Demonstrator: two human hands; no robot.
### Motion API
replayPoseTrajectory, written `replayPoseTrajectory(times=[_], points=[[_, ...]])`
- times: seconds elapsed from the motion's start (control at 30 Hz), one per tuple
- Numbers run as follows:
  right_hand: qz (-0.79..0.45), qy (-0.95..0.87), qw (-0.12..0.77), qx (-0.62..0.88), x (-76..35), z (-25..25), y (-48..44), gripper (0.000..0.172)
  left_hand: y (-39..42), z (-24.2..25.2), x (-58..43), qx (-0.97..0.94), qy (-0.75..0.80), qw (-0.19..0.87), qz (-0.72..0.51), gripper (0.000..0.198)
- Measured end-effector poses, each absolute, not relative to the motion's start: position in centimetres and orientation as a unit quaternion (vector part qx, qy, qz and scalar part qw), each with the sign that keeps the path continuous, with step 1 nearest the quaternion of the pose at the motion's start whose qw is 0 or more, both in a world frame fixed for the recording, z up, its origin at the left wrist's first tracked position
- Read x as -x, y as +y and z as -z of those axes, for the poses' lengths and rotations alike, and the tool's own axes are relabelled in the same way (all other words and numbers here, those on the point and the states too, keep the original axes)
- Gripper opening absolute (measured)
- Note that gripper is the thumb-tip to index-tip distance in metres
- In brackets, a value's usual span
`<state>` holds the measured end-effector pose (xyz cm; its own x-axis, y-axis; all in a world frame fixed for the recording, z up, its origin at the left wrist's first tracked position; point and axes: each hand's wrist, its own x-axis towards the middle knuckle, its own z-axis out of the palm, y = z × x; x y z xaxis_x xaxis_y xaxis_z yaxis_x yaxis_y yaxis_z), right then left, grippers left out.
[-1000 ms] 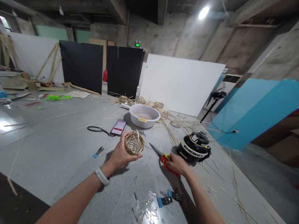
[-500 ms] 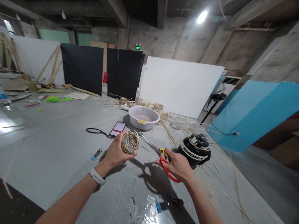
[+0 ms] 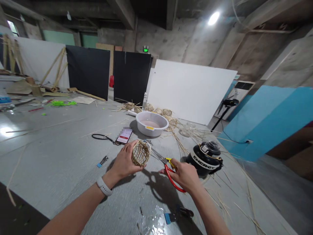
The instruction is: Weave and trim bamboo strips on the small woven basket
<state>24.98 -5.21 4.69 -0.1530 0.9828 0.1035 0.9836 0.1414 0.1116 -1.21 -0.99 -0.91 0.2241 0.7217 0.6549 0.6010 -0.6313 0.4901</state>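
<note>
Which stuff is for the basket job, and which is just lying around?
Seemingly for the job:
- woven basket, in the left hand
- scissors, in the right hand
- loose strips, probably

Seemingly just lying around:
- phone
- black jug
- bright green stuff

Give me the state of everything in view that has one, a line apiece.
Woven basket: tilted, held in the left grip.
Scissors: held in the right grip, tips by the basket's rim; contact unclear.
Phone: face up, screen lit.
Basin: upright.
Black jug: upright, lid on.
Ceiling lamp: lit.
Exit sign: lit green.
</note>
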Motion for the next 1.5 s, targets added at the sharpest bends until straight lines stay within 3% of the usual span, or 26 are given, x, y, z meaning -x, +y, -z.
replayPoseTrajectory(times=[0.53,0.7,0.9,1.0,1.13,1.27,1.37,1.5], points=[[0.102,-0.751,-0.035,0.651,-24.7,-4.7,-5.2,0.037,-1.5,0.6,0.8,-0.747,0.447,0.168,-0.463,0.095],[0.110,-0.762,-0.020,0.638,-24.7,-4.4,-5.2,0.031,-1.6,0.2,0.6,-0.712,0.451,0.244,-0.480,0.096],[0.107,-0.751,0.037,0.650,-24.8,-4.7,-5.2,0.037,-1.7,-0.6,0.6,-0.658,0.436,0.330,-0.518,0.091],[0.094,-0.716,0.025,0.691,-25.1,-4.7,-5.0,0.040,-1.8,-1.0,0.5,-0.593,0.414,0.433,-0.538,0.091],[0.063,-0.686,-0.066,0.722,-26.3,-3.6,-4.3,0.039,-1.8,-1.1,0.4,-0.437,0.351,0.611,-0.559,0.088],[0.009,-0.699,-0.086,0.709,-27.2,-2.7,-3.7,0.034,-1.9,-0.9,0.5,-0.366,0.324,0.684,-0.541,0.101],[-0.025,-0.723,0.011,0.690,-26.9,-3.0,-4.0,0.031,-2.2,-0.9,0.3,-0.368,0.328,0.699,-0.518,0.111],[-0.145,-0.784,0.286,0.532,-24.7,-3.5,-5.2,0.057,-2.7,-0.3,-0.4,-0.408,0.312,0.702,-0.493,0.115]])
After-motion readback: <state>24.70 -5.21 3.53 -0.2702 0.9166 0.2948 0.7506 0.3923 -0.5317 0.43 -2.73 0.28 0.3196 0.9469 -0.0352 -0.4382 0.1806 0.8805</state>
